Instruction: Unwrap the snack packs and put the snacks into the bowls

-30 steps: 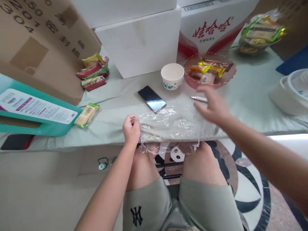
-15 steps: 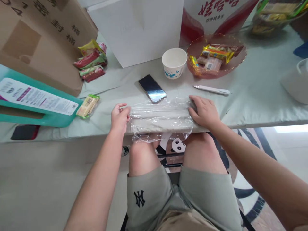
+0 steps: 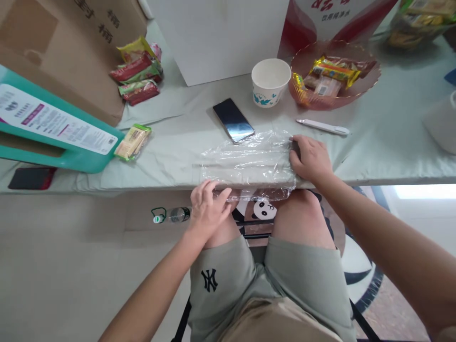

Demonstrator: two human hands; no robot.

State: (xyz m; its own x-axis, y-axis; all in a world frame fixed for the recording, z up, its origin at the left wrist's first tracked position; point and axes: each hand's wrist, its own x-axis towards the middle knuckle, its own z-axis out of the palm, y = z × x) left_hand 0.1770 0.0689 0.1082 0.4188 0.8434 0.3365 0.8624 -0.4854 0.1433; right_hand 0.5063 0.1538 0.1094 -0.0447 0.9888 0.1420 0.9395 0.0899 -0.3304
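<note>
At far left, a green container (image 3: 87, 163) stands beside a wrapped snack (image 3: 133, 142) on the desk (image 3: 174, 147). The left hand (image 3: 209, 206), fingers loosely curled and thumb apart, is at the lower left corner of the clear plastic film (image 3: 249, 162). The film lies over the desk's front edge, just below a phone (image 3: 233, 119). The right hand (image 3: 310, 157) rests at the film's right edge; whether it grips cannot be determined. A white cutter (image 3: 322, 127) lies above it.

Grey-green shorts (image 3: 302, 280) with a black interlocked-letter monogram (image 3: 209, 280), beige top (image 3: 278, 323).
</note>
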